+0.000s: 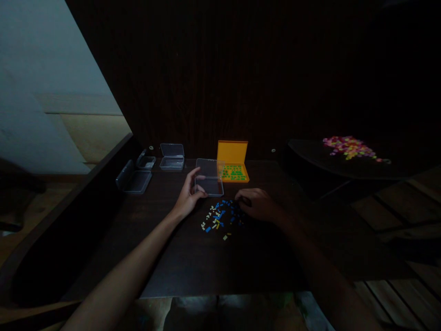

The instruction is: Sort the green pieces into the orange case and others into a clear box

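Observation:
My left hand (pixel 187 195) grips the left side of a clear plastic box (pixel 211 185), whose lid stands raised at the back. The thumb rests at its front edge and the fingers at its side. On the dark tabletop in front of it lies a loose pile of tiny blue, cream and yellow building bricks (pixel 219 214). My right hand (pixel 257 204) is at the right edge of this pile, its fingers curled together with the tips down among the blue bricks. Whatever is between those fingertips is too small and dark to make out.
Behind the clear box stands an open yellow box (pixel 232 152) holding small green pieces. Further open clear boxes (pixel 172 163) sit at the back left, near the side panel (pixel 74 207). At the right, a dark raised surface (pixel 310 158) bears a heap of colourful beads (pixel 351 147).

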`<state>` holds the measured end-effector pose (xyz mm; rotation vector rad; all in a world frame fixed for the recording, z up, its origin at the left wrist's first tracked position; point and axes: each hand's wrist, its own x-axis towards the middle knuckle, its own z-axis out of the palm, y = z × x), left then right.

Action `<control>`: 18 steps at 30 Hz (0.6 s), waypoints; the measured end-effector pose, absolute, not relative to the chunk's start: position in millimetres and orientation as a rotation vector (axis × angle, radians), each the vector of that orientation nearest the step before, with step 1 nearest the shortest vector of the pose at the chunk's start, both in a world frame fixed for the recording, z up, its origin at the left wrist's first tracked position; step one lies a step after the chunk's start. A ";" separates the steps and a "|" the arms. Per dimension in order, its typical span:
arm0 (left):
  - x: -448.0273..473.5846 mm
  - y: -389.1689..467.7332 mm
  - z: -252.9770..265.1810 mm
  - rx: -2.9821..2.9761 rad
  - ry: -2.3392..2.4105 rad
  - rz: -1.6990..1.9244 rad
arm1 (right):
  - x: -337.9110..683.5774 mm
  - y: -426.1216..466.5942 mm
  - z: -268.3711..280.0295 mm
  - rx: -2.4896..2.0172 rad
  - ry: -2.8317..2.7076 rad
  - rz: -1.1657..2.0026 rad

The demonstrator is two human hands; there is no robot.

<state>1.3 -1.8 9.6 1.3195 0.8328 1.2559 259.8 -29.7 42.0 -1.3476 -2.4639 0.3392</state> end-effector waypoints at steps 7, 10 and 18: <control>-1.7 0.3 8.1 1.246 0.853 1.307 | 264.0 -29.6 42.7 -1.425 -2.534 0.440; -1.2 -0.7 8.4 1.245 0.876 1.300 | 263.5 -30.1 44.8 -1.425 -2.573 0.465; 1.0 -3.6 10.1 1.263 0.906 1.301 | 252.5 -34.1 45.0 -1.345 -2.573 0.517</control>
